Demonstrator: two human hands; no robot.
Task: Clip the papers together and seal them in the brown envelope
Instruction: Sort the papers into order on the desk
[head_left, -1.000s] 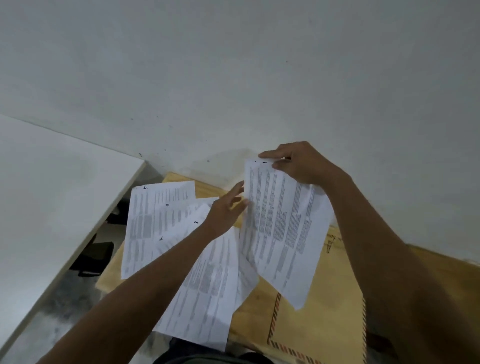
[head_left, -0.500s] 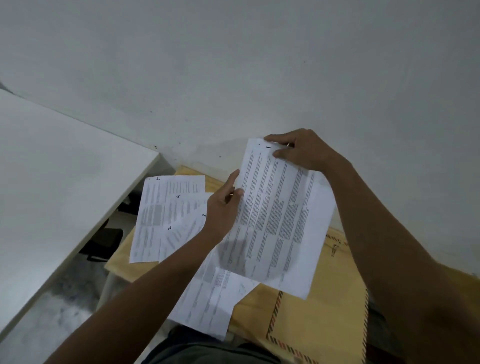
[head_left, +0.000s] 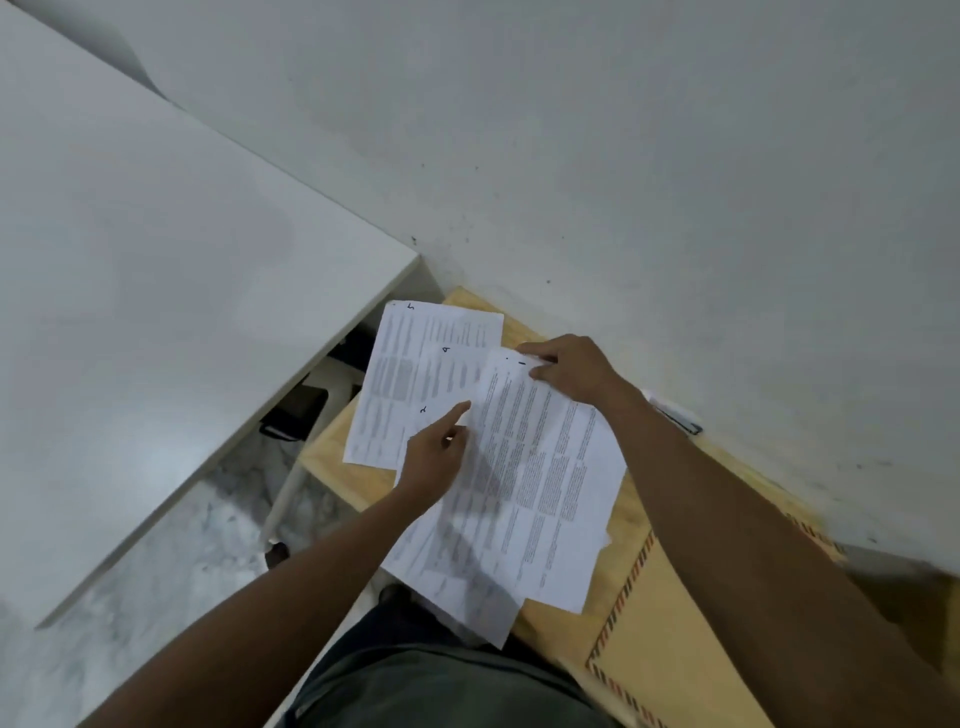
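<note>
Several printed sheets lie fanned on a small wooden table (head_left: 332, 462). My right hand (head_left: 571, 371) pinches the top corner of the sheet marked 1 (head_left: 550, 483), which lies over the others. My left hand (head_left: 436, 457) rests at that sheet's left edge, index finger stretched out, touching the sheet marked 2 (head_left: 415, 415). Sheets marked 4 (head_left: 452, 364) and 5 (head_left: 400, 374) lie further left. The brown envelope (head_left: 654, 623) with a striped border lies under my right forearm at the lower right.
A white desk top (head_left: 156, 312) fills the left side, with a gap and marble floor (head_left: 171, 561) between it and the wooden table. A white wall (head_left: 623, 182) stands right behind the table. A small dark-edged object (head_left: 680, 418) lies by the wall.
My right hand has lowered sheet 1 from the air down onto the other sheets. My left hand has shifted to its left edge. The view has tilted down and right.
</note>
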